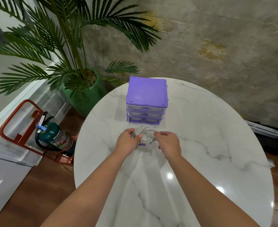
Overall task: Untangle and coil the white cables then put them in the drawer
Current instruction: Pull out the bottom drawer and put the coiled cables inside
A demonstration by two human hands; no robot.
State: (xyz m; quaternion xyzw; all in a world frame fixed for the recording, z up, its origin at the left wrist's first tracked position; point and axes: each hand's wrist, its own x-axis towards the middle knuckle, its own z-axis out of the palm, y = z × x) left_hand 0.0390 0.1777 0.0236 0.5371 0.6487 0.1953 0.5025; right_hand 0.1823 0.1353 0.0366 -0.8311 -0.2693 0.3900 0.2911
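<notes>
A coil of white cables (145, 128) hangs in a round loop between both hands, just in front of the purple drawer unit (147, 92). My left hand (129, 140) grips the coil's left side with thumb and curled fingers. My right hand (169, 141) pinches the coil's right side. Below the coil, a pulled-out clear drawer with a purple handle (142, 144) shows only partly behind the hands. The two upper drawers (145, 111) look pushed in.
The round white marble table (208, 145) bears the drawer unit near its far edge. A potted palm in a green pot (85, 99) stands beyond the table's left side. A green fire extinguisher in a red stand (56, 136) sits on the wooden floor at left.
</notes>
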